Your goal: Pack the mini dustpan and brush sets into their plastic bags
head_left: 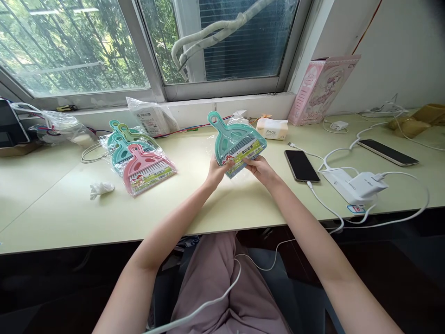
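Between my two hands I hold a green mini dustpan and brush set [236,137] in a clear plastic wrapper with a yellow-green label. Its handle points up and to the left, tilted above the table. My left hand [219,170] grips the lower left edge, and my right hand [259,168] grips the lower right. Thumbs lie on the front; the other fingers are largely hidden behind it. To the left, a pink dustpan set [148,164] lies on top of several overlapping wrapped sets, among them a teal one [127,147].
A crumpled white tissue [101,189] lies left on the table [167,213]. On the right are a phone [301,165] with a cable, a power strip [342,183], another phone [387,152] and a pink box [321,90]. A tissue pack [272,128] stands near the window.
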The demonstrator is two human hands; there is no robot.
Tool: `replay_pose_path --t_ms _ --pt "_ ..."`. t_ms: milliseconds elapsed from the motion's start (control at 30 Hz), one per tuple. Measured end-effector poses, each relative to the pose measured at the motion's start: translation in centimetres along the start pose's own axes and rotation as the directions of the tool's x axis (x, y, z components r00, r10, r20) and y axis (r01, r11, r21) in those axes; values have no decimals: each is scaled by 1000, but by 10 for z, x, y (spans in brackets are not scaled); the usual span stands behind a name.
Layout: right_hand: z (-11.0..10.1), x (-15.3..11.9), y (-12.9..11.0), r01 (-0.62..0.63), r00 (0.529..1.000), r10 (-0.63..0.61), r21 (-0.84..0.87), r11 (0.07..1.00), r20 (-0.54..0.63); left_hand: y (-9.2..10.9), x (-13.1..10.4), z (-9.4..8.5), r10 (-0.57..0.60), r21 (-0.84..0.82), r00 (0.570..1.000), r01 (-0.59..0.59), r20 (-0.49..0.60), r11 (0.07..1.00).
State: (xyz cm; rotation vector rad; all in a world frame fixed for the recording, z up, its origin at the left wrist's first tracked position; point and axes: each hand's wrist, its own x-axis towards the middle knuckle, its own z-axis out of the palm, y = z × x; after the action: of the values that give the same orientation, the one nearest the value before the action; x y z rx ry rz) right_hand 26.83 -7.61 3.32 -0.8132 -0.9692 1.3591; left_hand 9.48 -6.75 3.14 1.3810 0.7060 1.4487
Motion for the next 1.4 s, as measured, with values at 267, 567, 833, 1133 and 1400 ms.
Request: replay_pose_path --t_ms 267,567,833,1133,1400 --pt "-1 2 6 32 997 -28 63 997 -65 -2 -9 8 -40 -29 999 42 36 999" --pt "-3 3 2 28 998 -24 62 998 -61 5 -10 10 -100 -21 993 102 67 995" --pt "-2 1 1 22 997 -18 50 998 -75 2 -7 3 -220 -37 972 223 87 974" --pt "-1 0 -2 -17 996 23 74 997 -85 1 -7 4 -156 -26 983 159 99 987" --pt "1 0 -2 -17 996 22 62 998 -84 1 -6 4 -174 -53 981 179 83 982"
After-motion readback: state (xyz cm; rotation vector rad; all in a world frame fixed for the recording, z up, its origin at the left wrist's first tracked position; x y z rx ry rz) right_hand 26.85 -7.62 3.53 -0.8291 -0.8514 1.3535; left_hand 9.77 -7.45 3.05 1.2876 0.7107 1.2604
